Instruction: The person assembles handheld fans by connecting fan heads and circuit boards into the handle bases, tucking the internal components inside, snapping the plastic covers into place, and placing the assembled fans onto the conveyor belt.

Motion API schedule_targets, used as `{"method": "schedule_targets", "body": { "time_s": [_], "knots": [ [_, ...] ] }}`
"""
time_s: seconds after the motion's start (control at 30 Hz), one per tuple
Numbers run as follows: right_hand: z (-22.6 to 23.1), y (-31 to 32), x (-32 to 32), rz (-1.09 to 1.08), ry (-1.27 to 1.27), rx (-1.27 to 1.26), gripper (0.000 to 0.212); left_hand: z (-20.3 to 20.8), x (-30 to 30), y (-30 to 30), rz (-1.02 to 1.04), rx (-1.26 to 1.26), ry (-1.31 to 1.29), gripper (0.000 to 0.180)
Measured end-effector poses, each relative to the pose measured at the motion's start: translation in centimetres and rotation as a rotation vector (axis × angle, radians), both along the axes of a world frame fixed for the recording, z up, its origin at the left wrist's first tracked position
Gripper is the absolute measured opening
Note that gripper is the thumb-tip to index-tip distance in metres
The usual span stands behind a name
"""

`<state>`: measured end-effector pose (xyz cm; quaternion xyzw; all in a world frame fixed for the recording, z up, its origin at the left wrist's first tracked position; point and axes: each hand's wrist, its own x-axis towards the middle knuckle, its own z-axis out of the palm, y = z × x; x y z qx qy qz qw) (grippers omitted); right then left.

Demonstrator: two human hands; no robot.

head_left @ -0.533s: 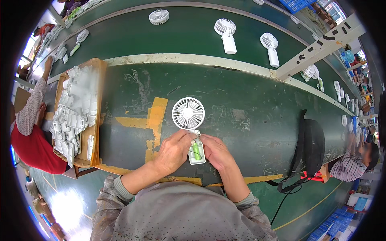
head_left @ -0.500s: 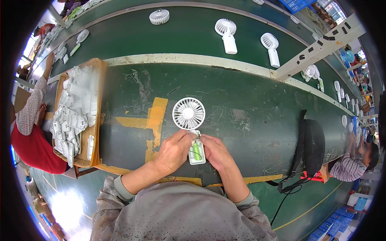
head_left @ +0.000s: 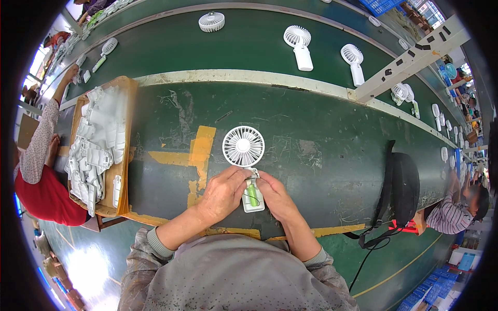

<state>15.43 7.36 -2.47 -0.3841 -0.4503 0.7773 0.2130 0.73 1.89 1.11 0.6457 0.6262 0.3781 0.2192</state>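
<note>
In front of me lies a small white handheld fan [head_left: 244,146], its round grille pointing away from me. The fan's handle is uncovered and shows a green battery cell [head_left: 252,195] with a dark wire across it. My left hand [head_left: 223,193] closes on the left side of the handle's top, just below the grille. From the right, my right hand [head_left: 276,196] pinches at the same spot, fingertips close to the left ones. Whatever small part sits between the fingertips is mostly hidden.
A cardboard box [head_left: 127,150] of white plastic casings stands on the left, beside a person in red. A black bag [head_left: 404,184] with straps lies on the right. Beyond the pale rail, a green conveyor belt [head_left: 244,46] carries several white fans; a metal post [head_left: 410,62] rises at right.
Fans on the belt have shifted slightly to the right. My right fingers have moved a little at the top of the handle, while the fan stays almost in place.
</note>
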Motion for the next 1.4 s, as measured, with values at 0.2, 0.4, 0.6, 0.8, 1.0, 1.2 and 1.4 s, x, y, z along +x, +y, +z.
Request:
{"method": "schedule_targets", "body": {
  "time_s": [0.2,0.4,0.6,0.8,1.0,1.2,1.4],
  "knots": [
    [-0.1,0.1,-0.1,-0.019,0.096,-0.175,0.028,0.6,-0.4,-0.2,0.027,-0.165,-0.175,0.024],
    [-0.7,-0.4,-0.8,-0.183,0.141,-0.196,0.026,0.2,-0.8,-1.4,0.201,-0.239,-0.195,0.020],
    [-0.4,-0.6,-1.6,-0.256,0.157,-0.207,0.025,-0.7,0.4,-0.9,0.212,-0.161,-0.077,0.012],
    [-0.4,-1.7,-2.3,-0.365,0.083,-0.150,0.023,-1.0,1.3,-1.6,0.096,0.047,0.363,0.008],
    [0.5,-1.5,-1.7,-0.331,0.135,-0.192,0.025,1.1,-1.8,-2.9,-0.003,-0.047,0.095,0.022],
    [0.3,-1.4,-1.9,-0.303,0.142,-0.178,0.024,6.0,-16.0,-7.5,0.718,-0.098,0.711,0.077],
    [0.3,-0.9,-1.8,-0.280,0.142,-0.134,0.024,3.5,-22.6,-13.0,0.875,-0.429,0.938,0.084]
  ]
}}
